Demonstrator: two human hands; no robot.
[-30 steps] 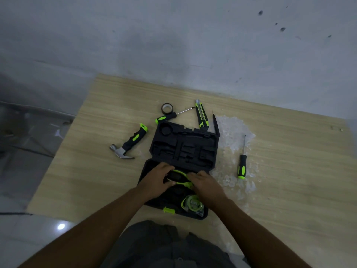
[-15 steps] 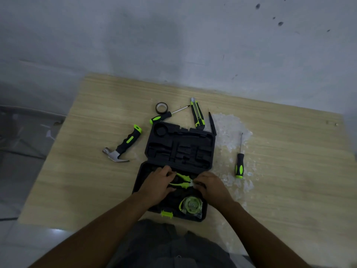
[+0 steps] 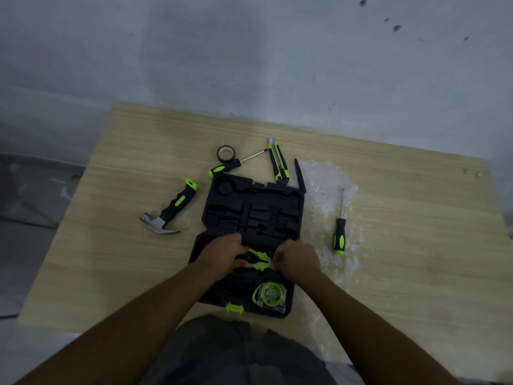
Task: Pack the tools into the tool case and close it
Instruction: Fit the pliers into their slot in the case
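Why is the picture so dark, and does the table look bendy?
Head view: dim, murky light, so the black tool case shows little detail; only green parts like the tape measure stand out. The wide lens bows the table edges; corners look soft.

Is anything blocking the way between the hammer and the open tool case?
Nothing visible does. The hammer lies on bare table just left of the tool case, apart from it.

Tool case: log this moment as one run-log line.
tool case open | both hands seating pliers | tape measure packed | hammer, utility knife, two screwdrivers outside
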